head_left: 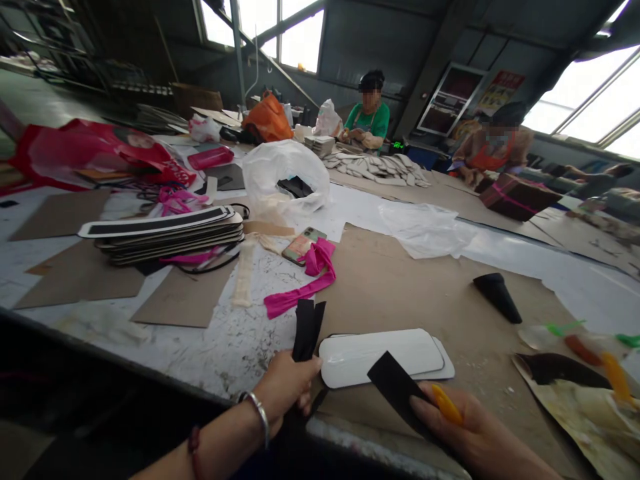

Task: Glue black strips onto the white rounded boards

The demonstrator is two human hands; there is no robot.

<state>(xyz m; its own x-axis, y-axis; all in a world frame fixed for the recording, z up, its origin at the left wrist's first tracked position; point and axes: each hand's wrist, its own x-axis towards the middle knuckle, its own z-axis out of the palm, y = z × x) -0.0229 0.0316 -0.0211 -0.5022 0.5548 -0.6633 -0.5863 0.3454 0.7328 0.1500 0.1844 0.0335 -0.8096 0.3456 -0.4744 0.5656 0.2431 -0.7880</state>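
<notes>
My left hand [286,381] is closed around black strips [306,330], which stick up above the fingers at the table's front edge. In my right hand [463,427] are a black strip [397,390], pinched under the thumb, and a yellow-handled tool [447,404] whose working end is hidden. Between the hands, white rounded panels [380,357] lie stacked on brown board [400,287]. The left fingertips are close by the stack's left end; I cannot tell whether they touch it. The right-hand strip partly covers the stack's front edge.
A pile of long panels [170,240] is at left, by a white plastic bag [260,173]. A phone [303,245] and pink cloth strip [305,290] lie ahead. A black cone [497,298] stands right. Two people [373,117] work across the table.
</notes>
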